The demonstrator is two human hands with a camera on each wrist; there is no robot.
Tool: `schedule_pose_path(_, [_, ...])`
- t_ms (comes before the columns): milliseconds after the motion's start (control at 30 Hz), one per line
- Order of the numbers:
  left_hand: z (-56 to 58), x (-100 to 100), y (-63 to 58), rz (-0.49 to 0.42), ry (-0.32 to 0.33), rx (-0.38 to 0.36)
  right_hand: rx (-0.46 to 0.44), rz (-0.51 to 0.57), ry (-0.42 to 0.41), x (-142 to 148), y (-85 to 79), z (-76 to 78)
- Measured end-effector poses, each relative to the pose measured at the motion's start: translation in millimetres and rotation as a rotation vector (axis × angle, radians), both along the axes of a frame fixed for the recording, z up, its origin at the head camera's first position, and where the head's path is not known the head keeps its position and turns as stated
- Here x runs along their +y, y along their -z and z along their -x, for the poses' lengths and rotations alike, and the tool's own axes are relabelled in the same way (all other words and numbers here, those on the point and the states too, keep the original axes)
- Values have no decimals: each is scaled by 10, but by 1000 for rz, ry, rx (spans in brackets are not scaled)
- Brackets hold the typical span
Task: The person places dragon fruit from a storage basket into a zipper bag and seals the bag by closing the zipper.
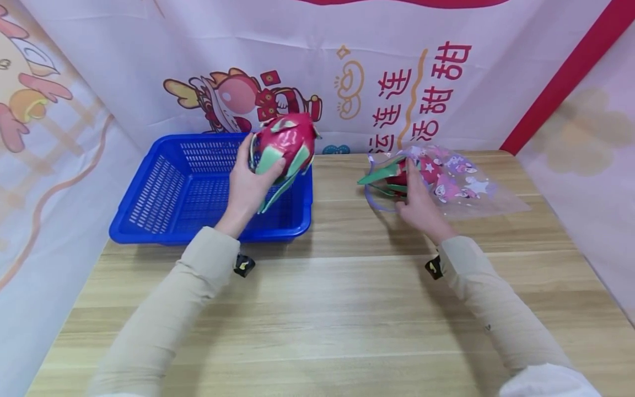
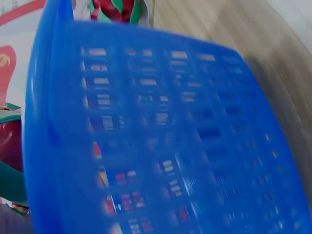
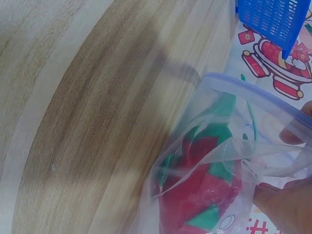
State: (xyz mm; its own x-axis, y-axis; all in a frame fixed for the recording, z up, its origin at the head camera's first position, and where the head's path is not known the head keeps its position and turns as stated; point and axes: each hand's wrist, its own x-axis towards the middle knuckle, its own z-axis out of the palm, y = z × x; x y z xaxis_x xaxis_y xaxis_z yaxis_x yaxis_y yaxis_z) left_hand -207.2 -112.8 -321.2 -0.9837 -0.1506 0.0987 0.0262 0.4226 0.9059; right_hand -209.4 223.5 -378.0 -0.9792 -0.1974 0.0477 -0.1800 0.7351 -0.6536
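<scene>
My left hand (image 1: 248, 184) grips a red dragon fruit (image 1: 292, 138) with green leafy scales, held up over the right part of the blue basket (image 1: 171, 238). In the left wrist view the basket wall (image 2: 146, 131) fills most of the frame, and the fruit (image 2: 9, 146) shows only in part at the left edge. My right hand (image 1: 421, 209) holds a clear printed plastic bag (image 1: 496, 201) near its purple-edged mouth. Inside the bag lies another dragon fruit (image 3: 200, 200), its green leaves pointing toward the opening. Part of the right hand (image 3: 282, 204) shows beside the bag.
The wooden table (image 1: 327, 314) carries the basket at left and the bag at right. Right behind them hangs a printed cloth (image 1: 342, 27) with cartoon figures and red characters. Cloth panels also stand at both sides.
</scene>
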Motion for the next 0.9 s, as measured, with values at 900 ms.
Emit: schedule_pose_path(900, [-21, 932, 166, 94, 232, -165, -7, -11, 15, 40, -14, -41])
